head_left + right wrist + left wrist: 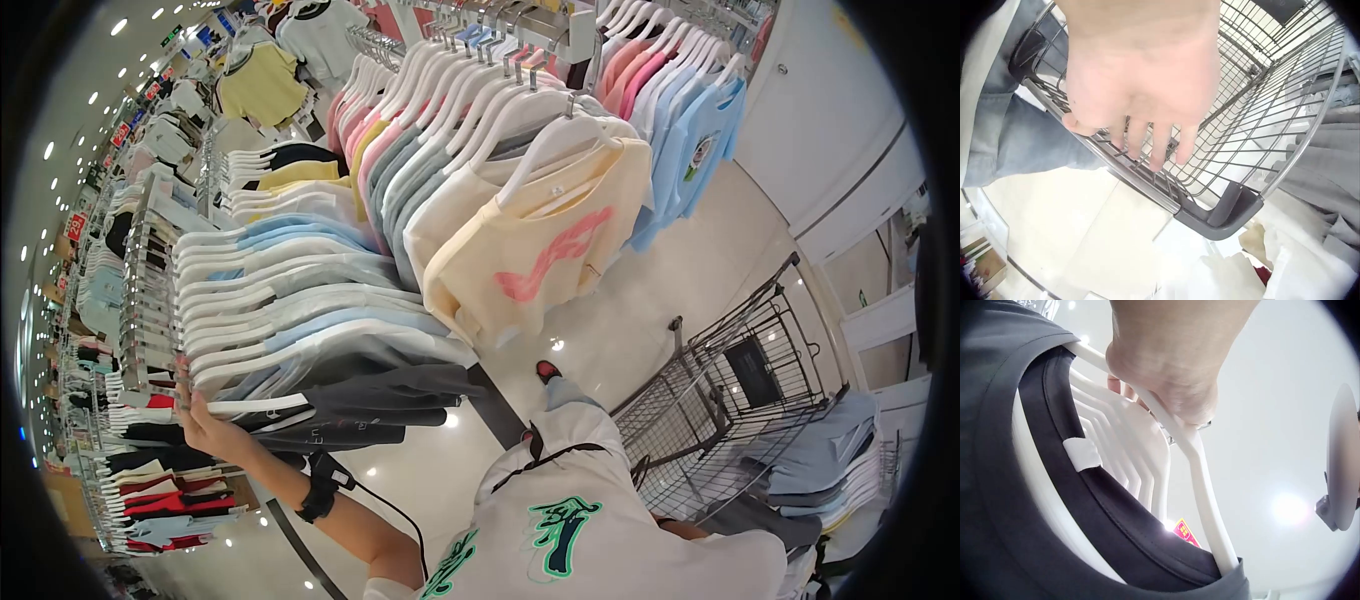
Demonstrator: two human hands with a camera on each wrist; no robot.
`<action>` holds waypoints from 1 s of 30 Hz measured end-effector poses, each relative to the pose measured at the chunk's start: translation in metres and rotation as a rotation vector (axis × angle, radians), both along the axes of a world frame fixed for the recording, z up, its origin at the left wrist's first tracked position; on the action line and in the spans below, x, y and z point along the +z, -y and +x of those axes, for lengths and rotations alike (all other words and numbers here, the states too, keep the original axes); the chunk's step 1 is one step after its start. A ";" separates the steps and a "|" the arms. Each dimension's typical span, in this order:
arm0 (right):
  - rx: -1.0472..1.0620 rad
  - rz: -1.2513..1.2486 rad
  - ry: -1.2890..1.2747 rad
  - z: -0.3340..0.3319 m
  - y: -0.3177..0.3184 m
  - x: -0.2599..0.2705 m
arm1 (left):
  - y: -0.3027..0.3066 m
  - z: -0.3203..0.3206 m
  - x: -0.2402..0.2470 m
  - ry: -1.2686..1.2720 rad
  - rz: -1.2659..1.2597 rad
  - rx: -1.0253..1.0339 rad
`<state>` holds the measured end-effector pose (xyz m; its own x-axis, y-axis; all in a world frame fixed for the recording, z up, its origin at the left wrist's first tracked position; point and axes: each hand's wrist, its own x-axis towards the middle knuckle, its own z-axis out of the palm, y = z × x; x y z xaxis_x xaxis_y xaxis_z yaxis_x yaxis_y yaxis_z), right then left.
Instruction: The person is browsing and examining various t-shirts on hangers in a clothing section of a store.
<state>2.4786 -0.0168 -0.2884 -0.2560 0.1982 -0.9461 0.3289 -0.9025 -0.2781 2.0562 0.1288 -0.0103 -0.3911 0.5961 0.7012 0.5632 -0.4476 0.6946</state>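
At the near end of the left rail, my left hand (215,435) grips a white hanger (275,406) near its top. A dark grey T-shirt (375,395) hangs from that hanger. The left wrist view shows the palm over the hanger's upper arm, with part of the fingers hidden behind it. My right hand (1141,87) rests at the end bar of a wire shopping cart (1222,219), its fingers straight and pointing down past the bar. The cart's mesh basket spreads beyond those fingers. In the head view the right hand is hidden by my shirt and the cart.
A cream sweatshirt (550,240) with a pink print fronts the middle rail. Light blue tops (700,140) hang at the back right. Beside the cart hang grey garments (820,450). A metal rail (150,290) carries several white-hangered tops. Tiled floor runs between the racks.
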 end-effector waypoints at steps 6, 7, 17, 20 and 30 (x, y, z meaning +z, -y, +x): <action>-0.003 -0.138 -0.079 0.062 0.177 -0.071 | 0.004 -0.008 -0.006 0.012 -0.048 0.057; -0.008 -0.141 -0.086 0.078 0.229 -0.096 | 0.008 -0.010 -0.012 0.019 -0.015 0.033; -0.092 -0.170 -0.138 0.239 0.421 -0.277 | -0.013 -0.006 -0.042 0.177 0.064 0.181; -0.375 -0.266 -0.186 0.247 0.375 -0.254 | -0.011 0.003 -0.033 0.215 0.083 0.235; -1.039 0.023 0.554 0.226 0.363 -0.264 | -0.004 -0.015 -0.041 0.095 0.025 0.321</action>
<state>2.7043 -0.3793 -0.5529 0.4834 0.0883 -0.8709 -0.4806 -0.8048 -0.3484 2.0415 0.1329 -0.0512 -0.6207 0.4146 0.6655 0.6112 -0.2757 0.7419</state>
